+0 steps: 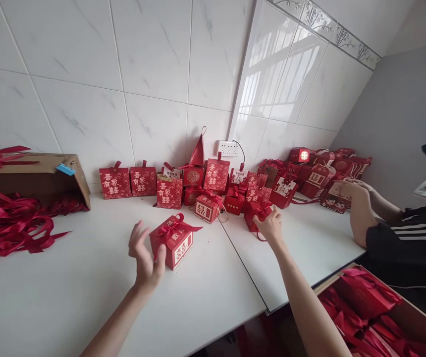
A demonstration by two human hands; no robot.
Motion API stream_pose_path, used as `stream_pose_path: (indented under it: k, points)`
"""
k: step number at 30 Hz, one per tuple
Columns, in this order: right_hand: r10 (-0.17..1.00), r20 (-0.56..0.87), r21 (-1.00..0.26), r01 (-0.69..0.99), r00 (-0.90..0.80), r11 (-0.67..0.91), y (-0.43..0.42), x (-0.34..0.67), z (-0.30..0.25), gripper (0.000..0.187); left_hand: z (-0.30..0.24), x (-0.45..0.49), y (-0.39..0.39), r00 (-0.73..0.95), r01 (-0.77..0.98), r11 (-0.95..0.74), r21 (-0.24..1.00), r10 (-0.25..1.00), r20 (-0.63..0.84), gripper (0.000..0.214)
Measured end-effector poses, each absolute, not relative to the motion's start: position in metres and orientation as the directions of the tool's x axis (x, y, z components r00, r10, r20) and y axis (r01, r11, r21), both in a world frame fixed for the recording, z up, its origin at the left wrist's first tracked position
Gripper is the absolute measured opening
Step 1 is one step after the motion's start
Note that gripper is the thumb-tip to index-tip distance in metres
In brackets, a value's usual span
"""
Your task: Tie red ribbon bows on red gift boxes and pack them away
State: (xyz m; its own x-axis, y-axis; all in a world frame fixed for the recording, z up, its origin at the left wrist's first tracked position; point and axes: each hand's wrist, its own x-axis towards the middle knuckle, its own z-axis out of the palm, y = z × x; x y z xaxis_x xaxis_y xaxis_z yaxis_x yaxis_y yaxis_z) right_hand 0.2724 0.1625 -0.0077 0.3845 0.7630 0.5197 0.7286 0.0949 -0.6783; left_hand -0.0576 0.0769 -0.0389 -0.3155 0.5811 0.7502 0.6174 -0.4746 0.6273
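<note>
A red gift box with a ribbon bow and a white character label stands on the white table. Beside its near left edge, my left hand is open, fingers spread and thumb in front of the box; whether the thumb touches it I cannot tell. Farther right, my right hand is closed on another red gift box with a ribbon, partly covering it. Just behind the two boxes sits a smaller labelled box with a bow and cord.
Several red paper boxes line the wall, with a larger pile at right. Loose red ribbons spill from a cardboard box at left. An open carton of red boxes stands below the table edge. Another person sits at right.
</note>
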Motion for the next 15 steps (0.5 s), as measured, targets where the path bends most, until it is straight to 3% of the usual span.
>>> stream_pose_path:
  k: [2, 5, 7, 10, 12, 15]
  points:
    - [0.824, 0.475, -0.68, 0.723, 0.311, 0.119, 0.144, 0.271, -0.014, 0.07, -0.039, -0.049, 0.064, -0.063, 0.662, -0.643, 0.385, 0.464, 0.883, 0.039]
    - [0.933, 0.355, -0.734, 0.638, 0.068, 0.232, 0.1, 0.257, -0.017, 0.078, -0.037, -0.031, 0.044, 0.183, 0.591, -0.744, 0.312, 0.501, 0.846, 0.038]
    - [0.952, 0.251, -0.793, 0.526, -0.175, 0.306, 0.069, 0.247, -0.012, 0.08, -0.03, -0.02, 0.035, 0.216, 0.536, -0.739, 0.409, 0.588, 0.78, 0.037]
    - [0.865, 0.14, -0.861, 0.372, -0.482, 0.346, 0.036, 0.232, 0.002, 0.081, -0.016, -0.01, 0.032, 0.132, 0.451, -0.59, 0.67, 0.786, 0.604, 0.036]
    - [0.815, 0.132, -0.892, 0.292, -0.564, 0.346, 0.027, 0.224, 0.007, 0.08, -0.008, -0.008, 0.032, 0.106, 0.42, -0.455, 0.785, 0.884, 0.456, 0.04]
    - [0.826, 0.182, -0.894, 0.26, -0.534, 0.365, 0.023, 0.214, 0.007, 0.071, -0.003, -0.011, 0.028, 0.088, 0.489, -0.355, 0.796, 0.929, 0.361, 0.041]
